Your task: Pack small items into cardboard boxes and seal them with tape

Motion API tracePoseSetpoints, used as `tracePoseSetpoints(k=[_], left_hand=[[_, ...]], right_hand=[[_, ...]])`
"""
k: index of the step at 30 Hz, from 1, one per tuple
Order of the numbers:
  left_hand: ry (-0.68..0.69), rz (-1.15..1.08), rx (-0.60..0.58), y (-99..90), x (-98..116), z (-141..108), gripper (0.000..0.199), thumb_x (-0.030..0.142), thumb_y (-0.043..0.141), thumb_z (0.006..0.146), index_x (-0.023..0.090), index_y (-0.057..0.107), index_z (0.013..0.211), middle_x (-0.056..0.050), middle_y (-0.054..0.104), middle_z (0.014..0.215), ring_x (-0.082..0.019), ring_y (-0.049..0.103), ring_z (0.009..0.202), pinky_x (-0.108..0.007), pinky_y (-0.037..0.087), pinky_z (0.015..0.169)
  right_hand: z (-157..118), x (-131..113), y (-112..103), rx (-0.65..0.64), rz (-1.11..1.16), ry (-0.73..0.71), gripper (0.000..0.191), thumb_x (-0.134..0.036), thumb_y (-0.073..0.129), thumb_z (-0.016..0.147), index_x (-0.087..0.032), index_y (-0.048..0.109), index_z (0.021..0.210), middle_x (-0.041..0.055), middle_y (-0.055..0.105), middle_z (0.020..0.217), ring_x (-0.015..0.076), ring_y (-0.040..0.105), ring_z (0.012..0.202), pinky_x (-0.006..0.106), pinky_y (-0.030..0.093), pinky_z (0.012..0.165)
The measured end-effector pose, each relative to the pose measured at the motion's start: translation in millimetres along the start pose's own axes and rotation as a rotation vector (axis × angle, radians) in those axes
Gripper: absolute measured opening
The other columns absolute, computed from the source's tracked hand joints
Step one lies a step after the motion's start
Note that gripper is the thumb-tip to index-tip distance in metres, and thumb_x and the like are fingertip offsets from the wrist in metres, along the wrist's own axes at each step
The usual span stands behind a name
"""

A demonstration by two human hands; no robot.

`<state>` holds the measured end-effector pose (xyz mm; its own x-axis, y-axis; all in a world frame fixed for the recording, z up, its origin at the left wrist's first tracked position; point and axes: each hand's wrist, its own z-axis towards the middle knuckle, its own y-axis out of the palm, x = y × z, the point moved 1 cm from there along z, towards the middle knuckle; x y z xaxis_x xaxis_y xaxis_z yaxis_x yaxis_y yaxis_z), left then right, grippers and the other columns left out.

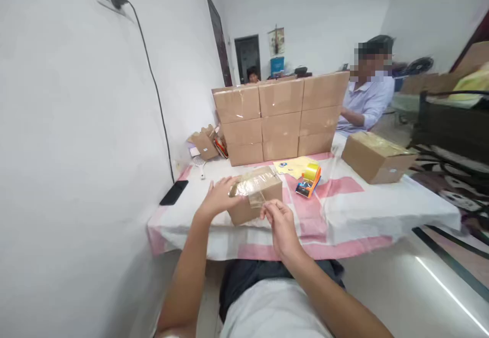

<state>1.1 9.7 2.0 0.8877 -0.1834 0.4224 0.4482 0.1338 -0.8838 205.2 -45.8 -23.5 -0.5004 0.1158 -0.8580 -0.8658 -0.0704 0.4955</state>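
A brown cardboard box (272, 193) sits near the front edge of the table, with shiny clear tape across its top. My left hand (219, 198) rests against its left side and top, fingers stretched out. At the near face, my right hand (278, 217) is closed in a pinch on the loose end of a strip of packing tape (256, 199), which hangs over the box's front edge. The fingertips hide part of that end. An orange tape dispenser (310, 181) with a yellow roll lies to the right, beyond the box, partly over a yellow sheet (292, 165).
Several stacked cardboard boxes (280, 119) form a wall at the back. Another taped box (376, 160) stands at the right, near a seated person (369, 91). A black phone (174, 193), a white hairbrush (200, 166) and cardboard scraps (204, 144) lie on the left side.
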Motion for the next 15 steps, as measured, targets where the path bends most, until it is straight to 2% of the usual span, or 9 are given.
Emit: tracePoseSetpoints(k=[4, 7, 9, 11, 15], left_hand=[[-0.051, -0.118, 0.001, -17.4, -6.7, 49.4, 0.053, 0.042, 0.056, 0.084, 0.020, 0.066, 0.131, -0.011, 0.062, 0.143, -0.033, 0.055, 0.134, -0.045, 0.040, 0.115], [-0.014, -0.182, -0.095, -13.9, -4.3, 79.0, 0.042, 0.045, 0.056, 0.084, 0.020, 0.076, 0.111, -0.008, 0.076, 0.114, -0.028, 0.070, 0.105, -0.036, 0.054, 0.094], [0.027, -0.226, -0.156, -9.3, -1.4, 91.8, 0.039, 0.049, 0.060, 0.082, 0.019, 0.078, 0.101, -0.006, 0.078, 0.097, -0.024, 0.071, 0.087, -0.032, 0.056, 0.079], [0.056, -0.251, -0.174, -6.7, 0.2, 99.7, 0.039, 0.049, 0.063, 0.079, 0.018, 0.077, 0.098, -0.006, 0.076, 0.093, -0.021, 0.069, 0.078, -0.030, 0.054, 0.071], [0.093, -0.278, -0.162, -5.8, -0.9, 107.6, 0.037, 0.047, 0.068, 0.075, 0.017, 0.075, 0.096, -0.008, 0.074, 0.101, -0.020, 0.067, 0.079, -0.031, 0.053, 0.073]], right_hand=[[-0.3, 6.9, -2.1, 0.005, 0.003, -0.023, 0.030, -0.031, 0.066, 0.078, -0.022, 0.049, 0.055, -0.0048, 0.046, 0.051, 0.0118, 0.043, 0.054, 0.028, 0.033, 0.060], [-1.0, 12.2, -2.9, 0.004, -0.001, -0.020, 0.029, -0.029, 0.065, 0.079, -0.022, 0.049, 0.056, -0.0047, 0.046, 0.052, 0.0123, 0.044, 0.056, 0.028, 0.033, 0.060], [-0.8, 15.3, -3.7, 0.006, -0.007, -0.010, 0.028, -0.029, 0.064, 0.079, -0.022, 0.050, 0.056, -0.0044, 0.048, 0.053, 0.0123, 0.044, 0.056, 0.028, 0.033, 0.060], [0.5, 17.7, -5.1, 0.010, -0.012, -0.006, 0.028, -0.028, 0.064, 0.079, -0.022, 0.050, 0.056, -0.0041, 0.049, 0.053, 0.0122, 0.043, 0.056, 0.028, 0.034, 0.060], [3.6, 20.4, -8.5, 0.014, -0.007, -0.006, 0.029, -0.030, 0.064, 0.080, -0.022, 0.049, 0.056, -0.0044, 0.048, 0.053, 0.0122, 0.043, 0.056, 0.028, 0.033, 0.060]])
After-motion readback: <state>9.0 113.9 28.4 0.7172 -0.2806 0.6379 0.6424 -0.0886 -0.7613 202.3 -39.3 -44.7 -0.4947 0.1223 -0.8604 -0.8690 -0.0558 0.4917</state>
